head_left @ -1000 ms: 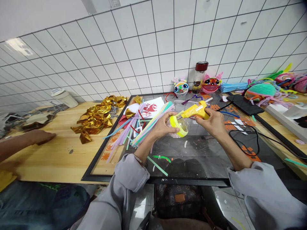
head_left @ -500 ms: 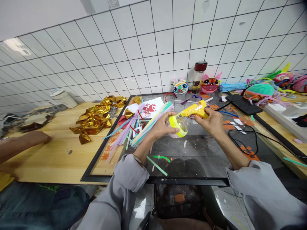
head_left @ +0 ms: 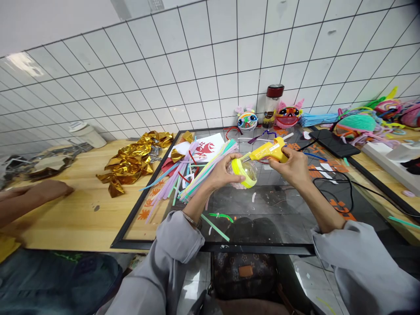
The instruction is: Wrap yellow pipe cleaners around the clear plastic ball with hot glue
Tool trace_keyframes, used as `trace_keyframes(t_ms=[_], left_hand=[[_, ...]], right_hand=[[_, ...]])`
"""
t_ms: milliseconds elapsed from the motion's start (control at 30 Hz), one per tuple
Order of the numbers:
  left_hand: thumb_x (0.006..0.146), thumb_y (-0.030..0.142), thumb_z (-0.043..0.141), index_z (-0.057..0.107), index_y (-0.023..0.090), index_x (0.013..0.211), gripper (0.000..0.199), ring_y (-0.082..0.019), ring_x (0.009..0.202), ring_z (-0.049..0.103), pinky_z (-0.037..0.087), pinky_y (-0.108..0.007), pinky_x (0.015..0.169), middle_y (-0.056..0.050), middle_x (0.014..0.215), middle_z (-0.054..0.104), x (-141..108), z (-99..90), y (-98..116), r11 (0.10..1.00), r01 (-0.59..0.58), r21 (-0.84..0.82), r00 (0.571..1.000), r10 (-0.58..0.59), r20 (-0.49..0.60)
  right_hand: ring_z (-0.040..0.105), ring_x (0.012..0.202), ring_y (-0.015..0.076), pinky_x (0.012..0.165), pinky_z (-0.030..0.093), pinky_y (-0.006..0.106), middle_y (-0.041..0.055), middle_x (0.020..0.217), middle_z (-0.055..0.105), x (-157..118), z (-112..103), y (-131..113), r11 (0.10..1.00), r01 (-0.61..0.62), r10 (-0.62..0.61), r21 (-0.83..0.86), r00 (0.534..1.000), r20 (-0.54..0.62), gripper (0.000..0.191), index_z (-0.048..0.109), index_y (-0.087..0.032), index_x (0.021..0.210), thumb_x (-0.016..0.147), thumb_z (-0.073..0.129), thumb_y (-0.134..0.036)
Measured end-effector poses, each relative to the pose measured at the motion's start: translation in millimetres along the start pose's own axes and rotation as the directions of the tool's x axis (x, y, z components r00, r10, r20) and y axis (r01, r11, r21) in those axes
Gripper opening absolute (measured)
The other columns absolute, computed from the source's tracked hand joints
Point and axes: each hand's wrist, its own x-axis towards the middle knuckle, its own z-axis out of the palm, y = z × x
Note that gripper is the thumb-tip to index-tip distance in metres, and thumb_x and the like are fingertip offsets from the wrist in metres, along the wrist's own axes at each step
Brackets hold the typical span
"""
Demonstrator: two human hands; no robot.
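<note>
In my left hand [head_left: 226, 173] is a round, clear plastic piece [head_left: 248, 169] with bright yellow strips around its rim, gripped between thumb and fingers. My right hand [head_left: 291, 165] is wrapped round the handle of a yellow glue gun [head_left: 268, 150], a glue stick poking from its back end. The gun's nozzle points left and lies at the upper edge of the yellow rim; whether it touches cannot be made out. Just left of my left hand lies a bundle of pastel pipe cleaners [head_left: 210, 170]. Beneath both hands is a dark glass board [head_left: 262, 218] with a black frame.
Crumpled gold foil [head_left: 134, 157] lies to the left, near a co-worker's hand [head_left: 54, 190]. Along the wall stand two decorated animal heads and a glass bottle [head_left: 271, 107]. Rightward are a phone [head_left: 337, 142], a black cable [head_left: 351, 192], a white power strip [head_left: 390, 162] and colourful pipe cleaners.
My right hand and the glue gun have shifted very slightly to the right. My left hand keeps its place. The co-worker's arm at the left has moved, with a second forearm now showing.
</note>
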Motion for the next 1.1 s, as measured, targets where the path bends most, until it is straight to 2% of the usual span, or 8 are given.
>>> trace_keyframes(t_ms=[133, 367, 1100], left_hand=[[0.047, 0.028, 0.090, 0.057, 0.016, 0.112, 0.075, -0.028, 0.125, 0.055, 0.039, -0.037, 0.110, -0.010, 0.127, 0.062, 0.4, -0.3, -1.0, 1.000, -0.019, -0.006, 1.000, 0.019, 0.012], [0.047, 0.028, 0.090, 0.057, 0.016, 0.113, 0.075, -0.028, 0.124, 0.055, 0.039, -0.037, 0.110, -0.010, 0.128, 0.062, 0.6, -0.3, -1.1, 1.000, -0.019, 0.005, 1.000, 0.019, 0.015], [0.048, 0.030, 0.089, 0.057, 0.016, 0.116, 0.077, -0.023, 0.110, 0.059, 0.046, -0.030, 0.095, -0.007, 0.120, 0.062, 0.0, -0.6, -1.5, 1.000, -0.014, 0.028, 1.000, 0.013, 0.024]], right_hand=[[0.033, 0.050, 0.0099, 0.051, 0.022, 0.027, -0.0050, 0.050, 0.036, 1.2, -0.6, 1.1, 1.000, 0.008, -0.008, -0.002, 0.999, -0.036, 0.030, 0.038, -0.023, 0.056, 0.062, 0.059, -0.045], [0.029, 0.049, 0.0090, 0.050, 0.021, 0.027, -0.0059, 0.049, 0.033, -0.1, 0.3, -1.0, 0.999, 0.028, -0.027, 0.032, 0.999, -0.032, 0.031, 0.037, -0.024, 0.054, 0.059, 0.057, -0.047], [0.028, 0.049, 0.0094, 0.051, 0.022, 0.026, -0.0063, 0.051, 0.031, -2.9, -3.6, -2.6, 0.997, 0.081, -0.081, 0.008, 0.996, -0.040, 0.032, 0.033, -0.024, 0.056, 0.062, 0.057, -0.045]])
